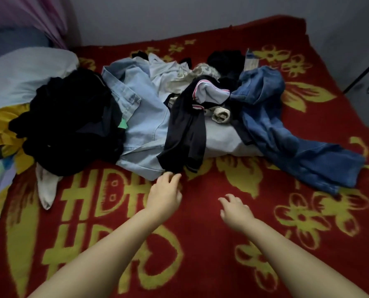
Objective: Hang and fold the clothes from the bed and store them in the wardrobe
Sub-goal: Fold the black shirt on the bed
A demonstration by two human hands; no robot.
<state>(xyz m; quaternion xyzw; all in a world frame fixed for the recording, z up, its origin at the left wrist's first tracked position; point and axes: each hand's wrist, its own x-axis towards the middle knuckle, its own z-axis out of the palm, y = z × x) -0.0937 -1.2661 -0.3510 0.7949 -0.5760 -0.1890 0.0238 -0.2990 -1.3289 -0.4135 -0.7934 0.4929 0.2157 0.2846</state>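
Now we reach over the red blanket (200, 244), our left hand (164, 194) with loosely spread fingers at the near hem of the dark shirt (185, 134) on the clothes pile (140, 108), our right hand (235, 209) relaxed and empty nearby.

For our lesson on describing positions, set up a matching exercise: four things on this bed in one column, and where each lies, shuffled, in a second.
Things
1. jeans
2. black pile
3. pillow
4. left hand

Places
A. far left, partly under the dark clothes
B. right end of the heap, a leg trailing onto the blanket
C. left part of the heap, beside the pale denim shirt
D. near edge of the heap, fingertips at the hem of a dark top

Pairs: 1-B, 2-C, 3-A, 4-D
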